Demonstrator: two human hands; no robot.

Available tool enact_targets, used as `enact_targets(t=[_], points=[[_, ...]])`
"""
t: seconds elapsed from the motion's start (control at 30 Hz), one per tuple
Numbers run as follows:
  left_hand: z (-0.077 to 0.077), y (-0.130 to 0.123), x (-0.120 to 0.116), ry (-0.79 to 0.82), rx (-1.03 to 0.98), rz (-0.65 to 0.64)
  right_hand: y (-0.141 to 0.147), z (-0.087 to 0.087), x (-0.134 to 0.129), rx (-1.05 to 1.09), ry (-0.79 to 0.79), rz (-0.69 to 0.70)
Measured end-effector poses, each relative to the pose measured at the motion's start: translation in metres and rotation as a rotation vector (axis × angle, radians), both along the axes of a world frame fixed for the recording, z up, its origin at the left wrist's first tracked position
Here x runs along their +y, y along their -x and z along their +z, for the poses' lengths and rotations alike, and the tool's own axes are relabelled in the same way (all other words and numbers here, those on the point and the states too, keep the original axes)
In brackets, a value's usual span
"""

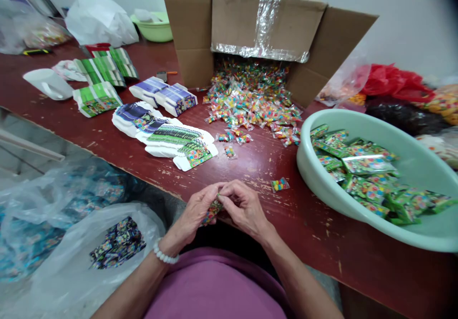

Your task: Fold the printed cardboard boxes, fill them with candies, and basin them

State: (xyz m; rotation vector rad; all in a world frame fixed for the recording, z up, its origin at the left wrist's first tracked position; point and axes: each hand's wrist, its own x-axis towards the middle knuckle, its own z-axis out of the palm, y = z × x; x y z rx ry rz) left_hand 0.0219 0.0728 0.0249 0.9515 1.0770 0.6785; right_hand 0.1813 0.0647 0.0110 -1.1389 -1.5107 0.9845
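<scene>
At the table's front edge my left hand is closed around a small green candy box with a colourful print. My right hand pinches the top end of that box, fingertips touching those of the left. Exactly what the right fingertips grip there is too small to make out. Just beyond the hands lies a fanned row of flat green and purple cartons. A clear candy packet lies right of my right hand, and another candy packet sits farther back.
A tipped cardboard box spills a heap of candy packets. On the right, a pale green basin holds filled green boxes. Strapped carton bundles and a white mug stand left. A plastic bag with dark packs lies below.
</scene>
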Motion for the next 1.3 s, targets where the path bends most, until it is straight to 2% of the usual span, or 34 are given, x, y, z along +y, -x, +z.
enact_targets(t=[0.13,0.23,0.33,0.4,0.47,0.53,0.6,0.67,0.73,0.83,0.9,0.97,1.07,1.13,1.23,1.3], points=[[-0.002,0.001,0.003,0.115,-0.077,0.067,0.008,-0.008,0.002,0.168,0.150,0.020],[-0.004,0.001,0.003,0.170,-0.115,0.156,0.017,-0.016,-0.001,0.199,0.100,0.030],[-0.007,0.000,0.001,0.153,-0.103,0.213,0.017,-0.020,0.005,0.075,-0.004,0.049],[-0.008,0.001,-0.001,0.156,-0.140,0.224,0.011,-0.019,0.020,-0.040,-0.021,0.061],[-0.010,0.003,0.000,0.146,-0.197,0.231,0.002,-0.017,0.045,-0.172,-0.013,-0.014],[-0.012,0.006,0.003,0.113,-0.221,0.234,-0.004,-0.017,0.073,-0.367,0.025,-0.208],[-0.013,0.012,0.006,0.093,-0.185,0.216,-0.005,-0.020,0.098,-0.549,0.135,-0.383],[-0.012,0.019,0.009,0.087,-0.123,0.197,-0.003,-0.023,0.113,-0.625,0.235,-0.468],[-0.010,0.027,0.013,0.070,-0.046,0.203,-0.003,-0.026,0.120,-0.618,0.269,-0.486],[-0.008,0.036,0.024,0.041,0.071,0.265,-0.011,-0.022,0.113,-0.563,0.259,-0.452],[-0.006,0.038,0.032,0.044,0.024,0.355,-0.017,-0.016,0.097,-0.510,0.247,-0.401],[-0.005,0.036,0.039,0.048,-0.067,0.453,-0.020,-0.010,0.073,-0.357,0.237,-0.280],[-0.003,0.026,0.041,0.053,-0.174,0.557,-0.015,-0.006,0.033,0.004,0.245,-0.066],[-0.003,0.019,0.038,0.076,-0.213,0.570,-0.012,-0.006,0.014,0.077,0.248,-0.070],[-0.004,0.013,0.030,0.123,-0.243,0.532,-0.015,-0.004,0.002,0.013,0.204,-0.150],[-0.005,0.013,0.025,0.133,-0.249,0.517,-0.021,0.000,0.001,-0.055,0.154,-0.155]])
